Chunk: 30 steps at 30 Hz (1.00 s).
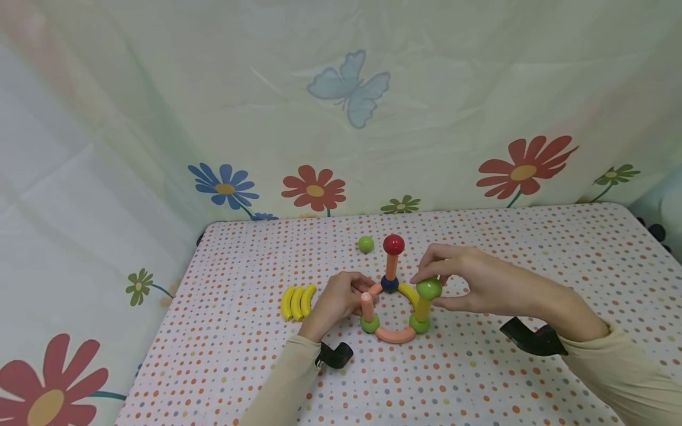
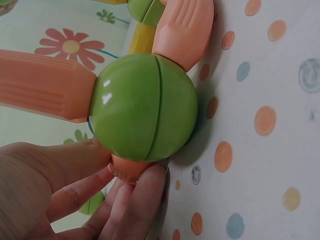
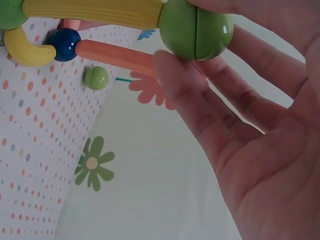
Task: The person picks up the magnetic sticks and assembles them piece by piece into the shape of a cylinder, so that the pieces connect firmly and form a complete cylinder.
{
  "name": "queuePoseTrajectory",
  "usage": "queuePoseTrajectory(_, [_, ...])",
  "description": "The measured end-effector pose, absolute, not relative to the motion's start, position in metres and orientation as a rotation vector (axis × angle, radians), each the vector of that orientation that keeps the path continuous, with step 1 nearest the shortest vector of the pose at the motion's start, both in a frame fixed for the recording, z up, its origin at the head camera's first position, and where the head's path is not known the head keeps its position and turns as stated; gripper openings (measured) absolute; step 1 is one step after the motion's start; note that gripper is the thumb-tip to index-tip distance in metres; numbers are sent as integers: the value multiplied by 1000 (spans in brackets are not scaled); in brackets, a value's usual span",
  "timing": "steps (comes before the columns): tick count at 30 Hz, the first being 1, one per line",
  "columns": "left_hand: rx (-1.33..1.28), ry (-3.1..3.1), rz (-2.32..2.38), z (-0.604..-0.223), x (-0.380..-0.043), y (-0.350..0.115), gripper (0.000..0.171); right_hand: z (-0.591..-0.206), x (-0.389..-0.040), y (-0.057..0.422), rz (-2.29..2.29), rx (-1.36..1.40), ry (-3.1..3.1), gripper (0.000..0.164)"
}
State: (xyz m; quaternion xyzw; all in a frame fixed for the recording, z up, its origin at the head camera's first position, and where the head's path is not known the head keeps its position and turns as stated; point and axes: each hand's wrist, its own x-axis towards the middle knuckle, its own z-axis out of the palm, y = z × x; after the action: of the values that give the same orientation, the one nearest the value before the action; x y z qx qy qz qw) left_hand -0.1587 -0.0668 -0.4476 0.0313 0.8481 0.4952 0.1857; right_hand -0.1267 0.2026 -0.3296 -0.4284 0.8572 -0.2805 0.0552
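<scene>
A ring of toy rods and balls lies on the table, with upright rods on its balls. My right hand pinches a green ball on top of the upright yellow rod. At the ring's left side, my left hand pinches the curved salmon rod beside the lower green ball. An upright salmon rod rises from that ball, its top bare. At the back, a red ball caps another upright orange rod on a dark blue ball.
Several curved yellow rods lie side by side left of the left hand. A loose green ball rests behind the ring. The dotted tablecloth ends at a flowered curtain at the back.
</scene>
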Motion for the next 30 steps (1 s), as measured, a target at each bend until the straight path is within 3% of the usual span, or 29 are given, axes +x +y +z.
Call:
queuePoseTrajectory(8, [125,2400,1395,-448,-157,-69,30,-350,-128,211,-960,-1169,2619,59])
queuePoseTrajectory(16, [136,2408,1368,-446,-158,-68,30,-410,-131,222,-1204,-1042,2442,60])
queuePoseTrajectory(22, [155,2423,1314,-442,-160,-69,31,-431,-128,208,-1257,-998,2385,45])
queuePoseTrajectory(30, [267,2606,1167,-424,-178,-74,30,-432,-124,194,-1225,-924,2397,29])
